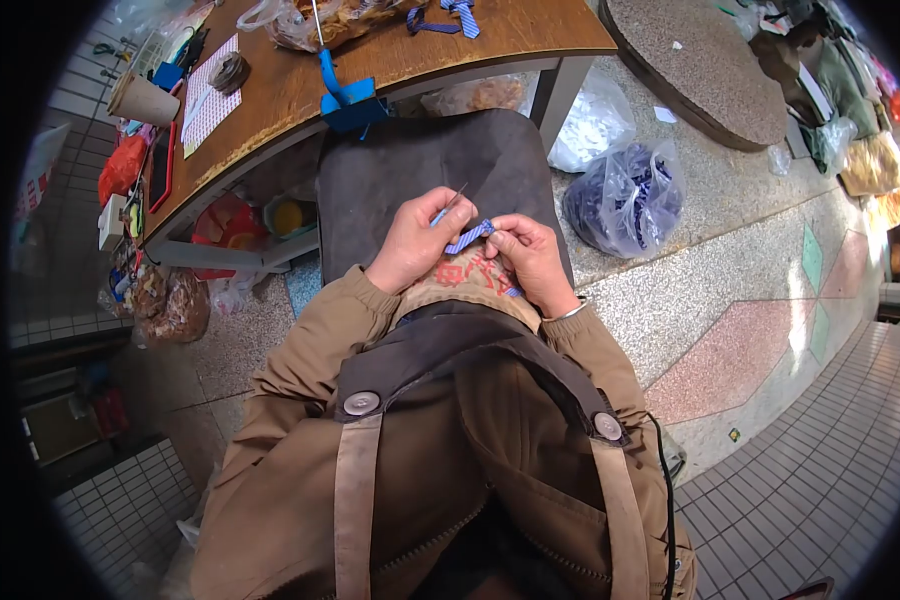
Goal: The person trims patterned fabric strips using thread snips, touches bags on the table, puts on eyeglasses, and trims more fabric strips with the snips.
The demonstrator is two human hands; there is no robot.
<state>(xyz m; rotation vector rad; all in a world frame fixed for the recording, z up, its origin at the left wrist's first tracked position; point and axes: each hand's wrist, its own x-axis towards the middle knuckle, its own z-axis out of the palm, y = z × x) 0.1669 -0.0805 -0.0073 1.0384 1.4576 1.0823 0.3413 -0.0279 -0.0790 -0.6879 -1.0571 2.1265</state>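
Observation:
Over my lap, my right hand (pixel 532 258) pinches one end of a small blue-and-white striped fabric strip (pixel 468 238). The strip's other end reaches close to my left hand (pixel 418 238); whether those fingers also touch it is unclear. My left hand is closed around a thin pointed tool (pixel 460 194), its tip sticking up past the thumb and a light blue bit showing beside it. Most of the tool is hidden by the fingers. Beneath both hands lies a tan cloth with red characters (pixel 460 272), with a bit of blue fabric by my right wrist.
A dark seat (pixel 410 165) stands before me, under a wooden table (pixel 530 30). On the table are a blue clamp-like holder (pixel 350 100), a paper cup (pixel 142 100) and striped ties (pixel 460 16). A bag of dark blue pieces (pixel 625 205) sits on the floor at right.

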